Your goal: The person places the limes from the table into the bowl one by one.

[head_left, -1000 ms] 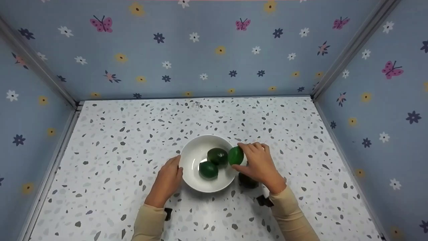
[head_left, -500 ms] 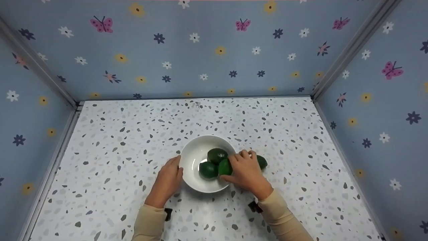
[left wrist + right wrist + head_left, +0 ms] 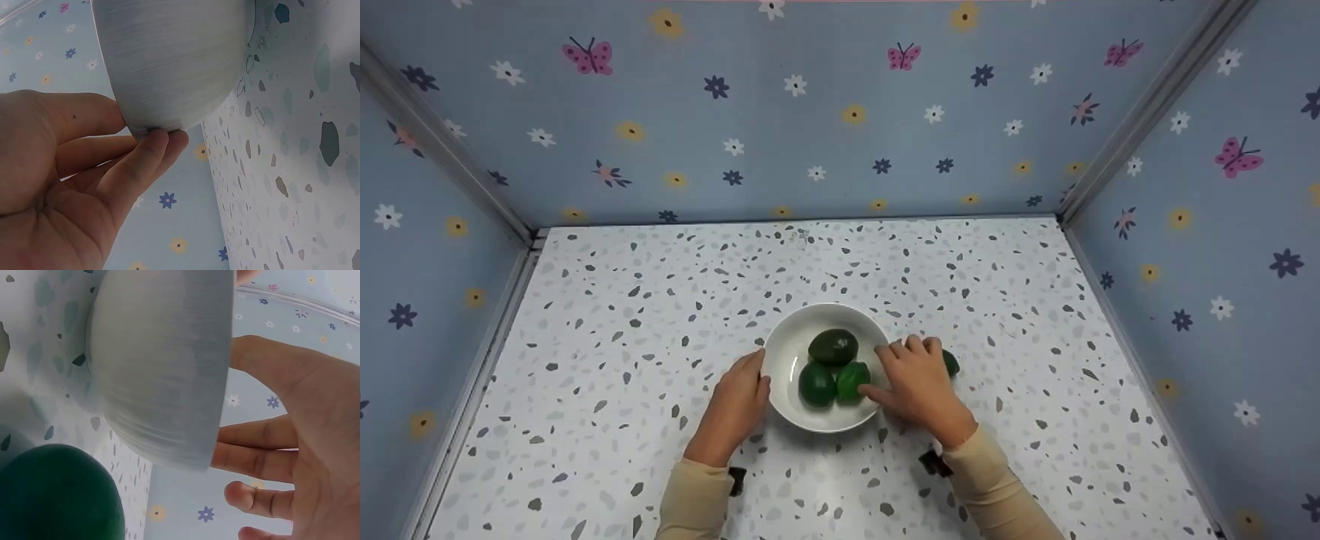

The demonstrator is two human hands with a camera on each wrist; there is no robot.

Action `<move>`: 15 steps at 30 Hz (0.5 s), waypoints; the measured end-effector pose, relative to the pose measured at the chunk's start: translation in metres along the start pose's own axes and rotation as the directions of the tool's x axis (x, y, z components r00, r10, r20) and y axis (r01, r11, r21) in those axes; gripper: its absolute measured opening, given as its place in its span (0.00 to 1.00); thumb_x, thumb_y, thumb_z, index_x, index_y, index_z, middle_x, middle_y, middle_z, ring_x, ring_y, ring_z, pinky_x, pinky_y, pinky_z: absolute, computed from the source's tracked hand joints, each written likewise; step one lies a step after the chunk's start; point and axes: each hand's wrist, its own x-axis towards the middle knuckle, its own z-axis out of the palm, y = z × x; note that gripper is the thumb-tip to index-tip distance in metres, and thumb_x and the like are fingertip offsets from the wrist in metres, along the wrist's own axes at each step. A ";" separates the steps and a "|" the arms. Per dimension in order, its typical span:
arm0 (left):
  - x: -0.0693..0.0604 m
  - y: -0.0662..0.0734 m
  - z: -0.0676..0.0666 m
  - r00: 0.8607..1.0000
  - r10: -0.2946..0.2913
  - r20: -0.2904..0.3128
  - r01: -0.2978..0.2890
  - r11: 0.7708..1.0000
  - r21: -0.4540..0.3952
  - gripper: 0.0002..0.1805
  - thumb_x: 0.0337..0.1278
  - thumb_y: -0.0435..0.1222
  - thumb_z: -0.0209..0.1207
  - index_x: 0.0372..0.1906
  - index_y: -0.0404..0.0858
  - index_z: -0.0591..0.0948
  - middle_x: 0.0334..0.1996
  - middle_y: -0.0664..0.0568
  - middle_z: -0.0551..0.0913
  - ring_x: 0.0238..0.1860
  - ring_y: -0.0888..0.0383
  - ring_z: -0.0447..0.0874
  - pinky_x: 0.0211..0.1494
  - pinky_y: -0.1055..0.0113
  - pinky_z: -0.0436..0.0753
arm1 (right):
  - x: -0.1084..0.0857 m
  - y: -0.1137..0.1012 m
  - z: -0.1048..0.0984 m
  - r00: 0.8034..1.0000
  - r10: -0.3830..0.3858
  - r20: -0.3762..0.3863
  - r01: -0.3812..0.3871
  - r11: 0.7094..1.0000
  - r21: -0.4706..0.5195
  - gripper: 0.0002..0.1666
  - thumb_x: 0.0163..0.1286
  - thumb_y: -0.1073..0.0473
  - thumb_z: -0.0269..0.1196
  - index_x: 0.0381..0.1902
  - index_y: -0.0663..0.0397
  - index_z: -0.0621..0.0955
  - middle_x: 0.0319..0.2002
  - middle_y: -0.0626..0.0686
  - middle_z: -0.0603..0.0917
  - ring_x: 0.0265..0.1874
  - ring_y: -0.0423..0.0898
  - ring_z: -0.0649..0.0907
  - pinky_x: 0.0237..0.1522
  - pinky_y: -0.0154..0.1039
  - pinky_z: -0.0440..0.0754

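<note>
A white bowl (image 3: 786,390) on the table holds three smooth, egg-shaped green fruits, possibly limes or avocados: a dark one (image 3: 832,347) at the back, a mid-green one (image 3: 817,385) at the front left and a brighter one (image 3: 851,382) at the front right. My left hand (image 3: 735,401) holds the bowl's left rim, thumb and fingertips against it in the left wrist view. Above the right rim hovers my right hand (image 3: 919,382), its loose fingers spread and gripping nothing, thumb tip by the brighter fruit. Another green fruit (image 3: 62,495) lies outside the bowl, partly hidden behind that hand in the head view.
The white speckled table (image 3: 660,300) runs back to a blue patterned wall (image 3: 810,112). Side walls (image 3: 1207,247) with grey edge strips stand to left and right. A small dark object (image 3: 935,463) sits at my right wrist.
My right hand has brought the brighter fruit down into the bowl and let go of it. The other two fruits shifted slightly left. My left hand has stayed at the rim.
</note>
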 end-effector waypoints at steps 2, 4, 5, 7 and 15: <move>0.000 0.000 0.000 1.000 0.011 -0.009 -0.011 1.000 0.005 0.25 0.70 0.27 0.54 0.69 0.27 0.70 0.62 0.36 0.76 0.65 0.41 0.73 0.67 0.47 0.74 | -0.001 0.003 -0.001 0.999 -0.004 -0.036 0.005 1.000 0.003 0.36 0.59 0.28 0.66 0.47 0.53 0.82 0.37 0.53 0.85 0.37 0.55 0.75 0.44 0.55 0.70; 0.000 -0.001 0.000 1.000 0.012 -0.012 -0.012 1.000 0.010 0.25 0.70 0.27 0.54 0.69 0.27 0.70 0.62 0.36 0.76 0.65 0.41 0.73 0.67 0.47 0.74 | -0.002 0.007 -0.003 0.997 -0.004 -0.072 0.005 1.000 0.019 0.36 0.59 0.29 0.66 0.50 0.53 0.82 0.38 0.53 0.85 0.38 0.55 0.76 0.45 0.55 0.71; 0.000 -0.001 0.000 1.000 0.011 -0.014 -0.011 1.000 0.011 0.24 0.70 0.27 0.54 0.69 0.28 0.71 0.62 0.36 0.76 0.65 0.41 0.73 0.67 0.47 0.74 | -0.002 0.009 -0.004 0.996 -0.001 -0.088 0.004 0.999 0.032 0.37 0.60 0.29 0.66 0.51 0.53 0.82 0.39 0.53 0.85 0.38 0.55 0.76 0.45 0.56 0.71; 0.000 -0.001 0.000 1.000 0.012 -0.012 -0.011 1.000 0.013 0.24 0.70 0.27 0.54 0.69 0.27 0.71 0.62 0.36 0.76 0.65 0.40 0.74 0.67 0.47 0.74 | -0.003 0.014 -0.006 0.993 0.004 -0.121 0.002 0.999 0.054 0.37 0.60 0.30 0.67 0.52 0.54 0.83 0.40 0.54 0.85 0.38 0.55 0.77 0.45 0.56 0.71; 0.000 0.000 0.000 1.000 -0.018 0.016 0.018 1.000 0.001 0.25 0.71 0.28 0.53 0.70 0.28 0.69 0.64 0.36 0.75 0.67 0.41 0.71 0.68 0.47 0.72 | -0.014 0.040 -0.015 0.982 0.105 -0.158 -0.092 0.992 0.089 0.38 0.60 0.34 0.69 0.56 0.56 0.82 0.44 0.56 0.86 0.41 0.57 0.79 0.49 0.59 0.71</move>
